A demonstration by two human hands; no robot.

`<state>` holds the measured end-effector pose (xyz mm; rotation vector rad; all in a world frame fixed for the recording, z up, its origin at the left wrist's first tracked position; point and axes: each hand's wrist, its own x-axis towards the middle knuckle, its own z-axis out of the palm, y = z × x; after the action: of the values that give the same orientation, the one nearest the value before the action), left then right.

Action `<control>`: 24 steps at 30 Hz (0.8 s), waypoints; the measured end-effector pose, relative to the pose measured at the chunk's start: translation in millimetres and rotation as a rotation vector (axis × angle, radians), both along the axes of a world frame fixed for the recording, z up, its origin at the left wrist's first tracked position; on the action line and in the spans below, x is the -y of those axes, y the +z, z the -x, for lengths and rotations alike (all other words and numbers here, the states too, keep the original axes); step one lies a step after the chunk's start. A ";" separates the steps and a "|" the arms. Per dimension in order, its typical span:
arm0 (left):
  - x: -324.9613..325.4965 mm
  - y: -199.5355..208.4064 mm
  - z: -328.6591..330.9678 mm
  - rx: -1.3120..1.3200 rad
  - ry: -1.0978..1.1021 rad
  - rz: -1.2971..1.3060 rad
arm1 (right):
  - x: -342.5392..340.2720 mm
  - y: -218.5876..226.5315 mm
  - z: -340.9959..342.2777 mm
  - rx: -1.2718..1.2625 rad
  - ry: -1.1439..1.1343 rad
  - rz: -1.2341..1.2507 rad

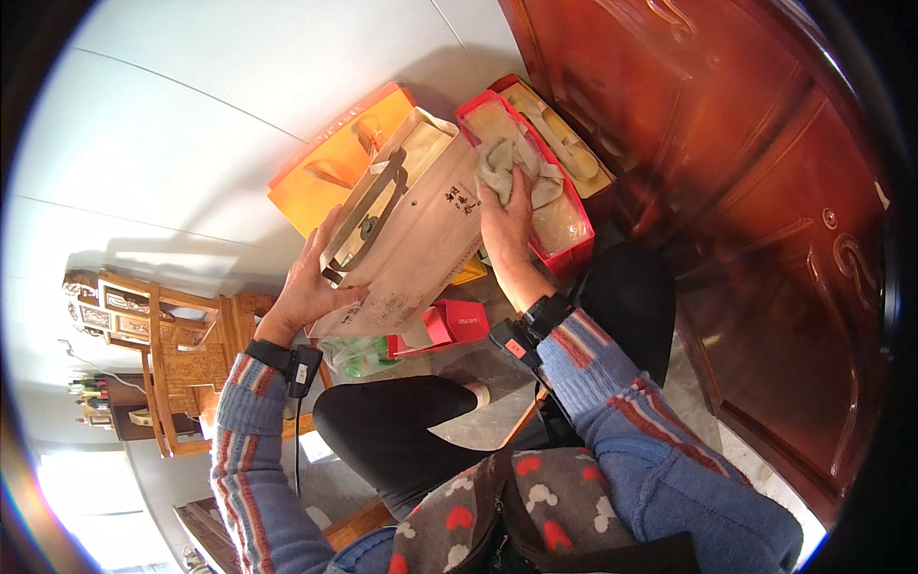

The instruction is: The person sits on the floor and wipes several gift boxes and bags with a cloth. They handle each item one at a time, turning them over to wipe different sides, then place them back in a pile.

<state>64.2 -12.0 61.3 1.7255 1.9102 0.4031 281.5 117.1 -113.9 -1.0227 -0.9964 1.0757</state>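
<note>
A pale wood-grain gift box [430, 234] with a dark handle [381, 210] is tilted in front of me. My left hand [311, 287] grips its near left end, with the thumb on the front face and the fingers over the top edge. In my right hand [507, 215] is a crumpled grey-green cloth [497, 170], held at the box's right end. Just behind that hand stands an open red box [574, 239] with a pale, shiny lining. Whether the cloth touches the gift box, I cannot tell.
An orange gift bag [325, 158] leans by the white wall. A box with a yellow moulded insert [564, 143] stands beside the red-brown wooden panel [765, 191]. Below lie a small red box [459, 320] and clear-green plastic [359, 356]. A carved wooden chair [186, 364] is at left.
</note>
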 end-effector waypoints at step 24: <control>11.6 6.4 -25.1 -0.255 -0.075 -0.015 | -21.6 9.2 -21.6 -0.106 0.072 -0.031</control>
<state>89.3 -23.6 67.7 1.9297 2.0121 0.1759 303.2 138.7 -104.7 -0.9008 -0.9669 1.1584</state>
